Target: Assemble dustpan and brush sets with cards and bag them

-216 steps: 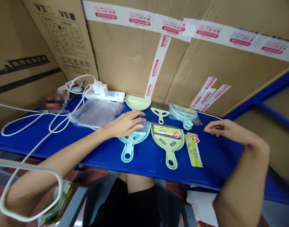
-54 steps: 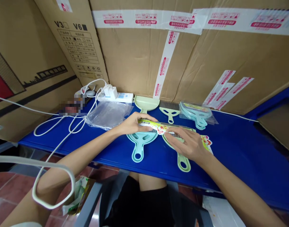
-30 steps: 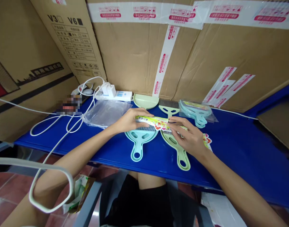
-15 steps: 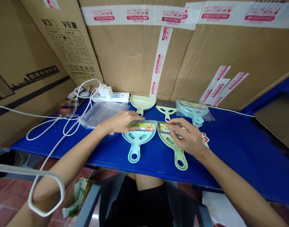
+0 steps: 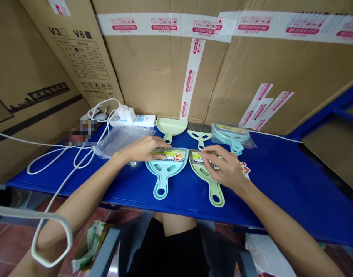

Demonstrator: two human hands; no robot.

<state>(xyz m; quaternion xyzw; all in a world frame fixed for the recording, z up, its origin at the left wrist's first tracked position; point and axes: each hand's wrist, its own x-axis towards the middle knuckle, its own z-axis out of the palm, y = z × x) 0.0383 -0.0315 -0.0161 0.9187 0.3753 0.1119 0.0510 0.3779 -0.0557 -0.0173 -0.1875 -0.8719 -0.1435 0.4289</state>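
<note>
A light-blue dustpan and brush set [image 5: 161, 175] lies on the blue table with its handle toward me. My left hand [image 5: 144, 149] rests over its upper left corner, fingers stretched out and thumb apart, by the flowered label [image 5: 176, 155] across the bristles. To its right lies a green dustpan and brush set [image 5: 213, 190], slightly turned. My right hand [image 5: 224, 165] is over its bristle end, fingertips pinched together at its yellow label [image 5: 196, 157]. The palm hides much of that set. A printed card [image 5: 245, 169] shows partly behind the right hand.
Behind stand a green dustpan [image 5: 172, 127], a green brush [image 5: 199, 135] and a bagged blue set [image 5: 232, 134]. A clear plastic bag [image 5: 121, 140], a power strip [image 5: 144, 120] and looping white cables [image 5: 88, 154] are left. A cardboard wall [image 5: 153, 77] closes the back.
The whole view has shifted slightly, so things sit a little further left. Both hands stay at the same two sets, with the right fingertips still at the green set's label.
</note>
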